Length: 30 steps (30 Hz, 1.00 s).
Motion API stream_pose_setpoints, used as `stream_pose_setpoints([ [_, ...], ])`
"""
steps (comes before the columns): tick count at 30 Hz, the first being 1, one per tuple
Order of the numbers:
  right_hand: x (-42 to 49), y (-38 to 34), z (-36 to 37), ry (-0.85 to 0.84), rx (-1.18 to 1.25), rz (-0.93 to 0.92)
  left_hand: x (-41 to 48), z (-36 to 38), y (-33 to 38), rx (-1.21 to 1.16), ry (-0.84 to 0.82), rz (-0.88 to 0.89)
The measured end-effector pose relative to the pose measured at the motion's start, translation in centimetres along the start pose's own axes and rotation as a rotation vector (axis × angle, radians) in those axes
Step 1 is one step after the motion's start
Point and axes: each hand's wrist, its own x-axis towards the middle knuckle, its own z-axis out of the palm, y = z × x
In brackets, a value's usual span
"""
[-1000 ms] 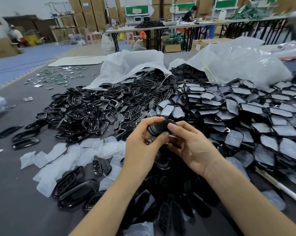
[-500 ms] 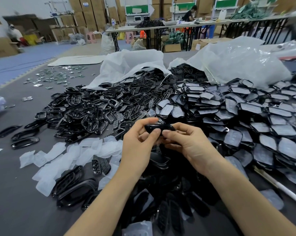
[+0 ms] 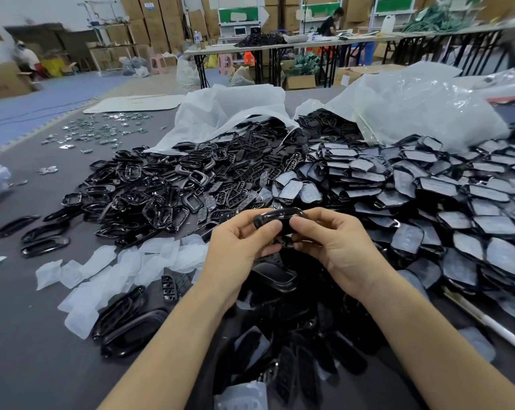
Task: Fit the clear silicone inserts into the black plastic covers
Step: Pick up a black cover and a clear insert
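Here, the fitting step looks to be in hand: one glossy black oval plastic cover is held up over the grey table, edge-on to the camera. The left hand pinches the cover's left end between thumb and curled fingers. The right hand grips its right end, thumb on the near edge. Whether a clear insert already sits inside I cannot tell, since the fingers and the edge-on angle hide the hollow.

The loose clear silicone inserts lie on the table below and to the left of the held cover, well apart from it. The heap of black covers with pale inserts in them spreads to its right.

If an insert is in, the next move likely calls for the thumbs to press round the rim until it seats evenly. If not, one hand must let go and fetch an insert from the left.
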Motion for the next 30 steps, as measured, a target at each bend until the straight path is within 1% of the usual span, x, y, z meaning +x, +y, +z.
stream_pose_setpoints([
  [3,-0.05,-0.21,0.16,-0.012,0.095,0.092,0.08,-0.09,-0.03,-0.102,-0.027,-0.034],
  [6,-0.08,-0.14,0.15,0.024,0.112,0.094,0.09,0.08,-0.32,-0.168,-0.045,-0.046],
  [9,-0.05,0.01,0.13,0.042,0.067,0.081,0.06,0.14,-0.47,-0.170,-0.012,-0.051],
  [13,0.03,0.39,0.22,0.065,0.083,0.079,0.09,-0.05,-0.53,-0.145,0.015,-0.044],
  [18,0.01,0.44,0.36,0.071,0.088,0.078,-0.01,0.00,-0.33,-0.141,-0.014,-0.051],
  [22,0.15,0.39,0.17,0.059,0.132,0.100,0.09,0.02,-0.07,-0.145,-0.030,-0.095],
  [26,0.21,0.40,0.08,0.033,0.201,0.129,0.22,0.12,0.01,-0.244,-0.059,-0.146],
  [28,0.25,0.31,0.05,0.021,0.275,0.146,0.20,0.20,0.11,-0.245,-0.047,-0.104],
  [29,0.32,0.24,-0.05,0.016,0.321,0.159,0.17,0.17,0.18,-0.148,-0.030,-0.019],
  [30,0.34,0.04,-0.07,0.004,0.365,0.173,0.12,0.11,0.24,0.032,-0.007,0.118],
])
